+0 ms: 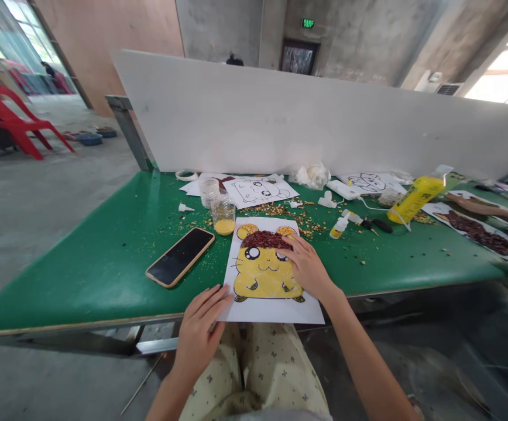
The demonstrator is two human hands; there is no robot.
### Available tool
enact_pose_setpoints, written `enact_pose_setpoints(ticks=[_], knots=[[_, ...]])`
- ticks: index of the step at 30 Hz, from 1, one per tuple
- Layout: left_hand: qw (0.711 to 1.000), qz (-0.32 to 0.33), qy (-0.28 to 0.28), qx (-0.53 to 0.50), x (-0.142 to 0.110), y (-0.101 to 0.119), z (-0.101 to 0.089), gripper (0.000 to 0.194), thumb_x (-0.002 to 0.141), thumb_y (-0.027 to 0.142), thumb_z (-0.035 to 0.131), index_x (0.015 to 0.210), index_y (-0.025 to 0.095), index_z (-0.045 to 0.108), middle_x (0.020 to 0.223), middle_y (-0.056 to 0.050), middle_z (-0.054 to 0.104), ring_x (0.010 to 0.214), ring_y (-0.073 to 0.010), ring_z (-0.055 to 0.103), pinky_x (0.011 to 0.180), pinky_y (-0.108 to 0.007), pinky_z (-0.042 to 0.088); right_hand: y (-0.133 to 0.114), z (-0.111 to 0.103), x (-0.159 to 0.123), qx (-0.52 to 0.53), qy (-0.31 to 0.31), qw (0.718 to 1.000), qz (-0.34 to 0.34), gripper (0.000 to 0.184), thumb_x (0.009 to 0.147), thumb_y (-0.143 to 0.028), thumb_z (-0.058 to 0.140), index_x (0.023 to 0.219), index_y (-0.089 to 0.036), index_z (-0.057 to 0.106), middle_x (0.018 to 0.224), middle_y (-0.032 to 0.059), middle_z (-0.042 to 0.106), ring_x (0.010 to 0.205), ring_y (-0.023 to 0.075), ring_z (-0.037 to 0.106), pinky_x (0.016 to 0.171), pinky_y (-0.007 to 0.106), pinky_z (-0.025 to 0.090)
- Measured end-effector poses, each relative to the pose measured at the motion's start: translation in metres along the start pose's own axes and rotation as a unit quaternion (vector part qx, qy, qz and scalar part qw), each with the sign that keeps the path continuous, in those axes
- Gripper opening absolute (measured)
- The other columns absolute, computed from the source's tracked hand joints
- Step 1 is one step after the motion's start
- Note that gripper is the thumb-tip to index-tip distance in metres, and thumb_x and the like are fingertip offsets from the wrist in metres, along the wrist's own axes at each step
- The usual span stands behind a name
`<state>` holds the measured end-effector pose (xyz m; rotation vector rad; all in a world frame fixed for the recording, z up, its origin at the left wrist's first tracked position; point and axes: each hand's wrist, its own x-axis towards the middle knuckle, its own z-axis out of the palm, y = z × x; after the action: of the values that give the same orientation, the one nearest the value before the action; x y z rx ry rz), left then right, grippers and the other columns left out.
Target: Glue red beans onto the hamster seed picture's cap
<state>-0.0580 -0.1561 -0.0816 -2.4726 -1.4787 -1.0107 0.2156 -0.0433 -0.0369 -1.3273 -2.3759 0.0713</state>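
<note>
A sheet of paper lies at the table's front edge. On it is a hamster picture with a yellow body, a dark brown bean-like patch on the head and grain-filled ears. My left hand is at the sheet's lower left edge, fingers stretched out and fingertips touching the paper. My right hand rests on the picture's right side, its fingers extended over the brown patch and the right eye. Beyond the sheet's upper left corner stands a clear plastic cup with yellow grains in it.
A phone lies left of the sheet. Scattered grains, line drawings, a small glue bottle and a yellow liquid bottle are around. A white board stands behind. At right, another person's arm reaches over a bean picture.
</note>
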Motion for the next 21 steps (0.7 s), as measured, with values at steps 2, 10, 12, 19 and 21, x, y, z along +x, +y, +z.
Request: enact_pose_setpoints(ticks=[2,10,12,19,21], knots=[[1.0,0.0,-0.003,0.001,0.0,0.0,0.0,0.04,0.085,0.01,0.043,0.123,0.022,0.052,0.128,-0.005,0.057,0.121,-0.0218,0.048,0.099,-0.043,0.042,0.0,0.0,0.0,0.004,-0.005,1.0,-0.009,0.043,0.08,-0.001,0.038,0.105,-0.021,0.067,0.137,0.0061,0.048,0.135,0.0233,0.029,0.107,0.044,0.031],[1.0,-0.001,-0.001,-0.006,-0.001,0.0,0.001,0.041,0.085,0.01,0.044,0.124,0.022,0.052,0.128,-0.004,0.057,0.121,-0.0221,0.048,0.1,-0.044,0.041,0.002,0.005,-0.003,0.026,0.005,1.0,-0.007,0.035,0.087,-0.01,0.039,0.106,-0.022,0.065,0.134,0.0062,0.051,0.134,0.0222,0.031,0.106,0.045,0.033],[1.0,-0.001,0.001,-0.006,-0.001,0.0,0.001,0.042,0.085,0.009,0.044,0.124,0.022,0.052,0.128,-0.005,0.057,0.121,-0.0222,0.048,0.1,-0.044,0.041,0.001,0.003,-0.001,0.032,0.004,0.999,-0.001,0.029,0.089,-0.015,0.042,0.103,-0.022,0.066,0.133,0.0066,0.052,0.134,0.0226,0.032,0.106,0.045,0.032],[1.0,-0.003,0.007,-0.007,0.001,0.001,0.0,0.041,0.085,0.01,0.044,0.123,0.023,0.053,0.127,-0.004,0.059,0.119,-0.0224,0.05,0.098,-0.043,0.043,0.002,-0.002,0.015,0.099,-0.022,0.995,0.003,0.01,0.085,-0.023,0.054,0.083,-0.021,0.064,0.128,0.0067,0.054,0.128,0.0233,0.039,0.104,0.045,0.033],[1.0,-0.003,0.01,-0.007,0.001,0.001,0.0,0.041,0.085,0.01,0.044,0.122,0.023,0.054,0.126,-0.004,0.059,0.119,-0.0224,0.051,0.098,-0.043,0.043,0.003,0.0,0.019,0.114,-0.027,0.993,0.002,0.008,0.084,-0.022,0.056,0.08,-0.02,0.063,0.126,0.0072,0.055,0.127,0.023,0.041,0.103,0.044,0.033]])
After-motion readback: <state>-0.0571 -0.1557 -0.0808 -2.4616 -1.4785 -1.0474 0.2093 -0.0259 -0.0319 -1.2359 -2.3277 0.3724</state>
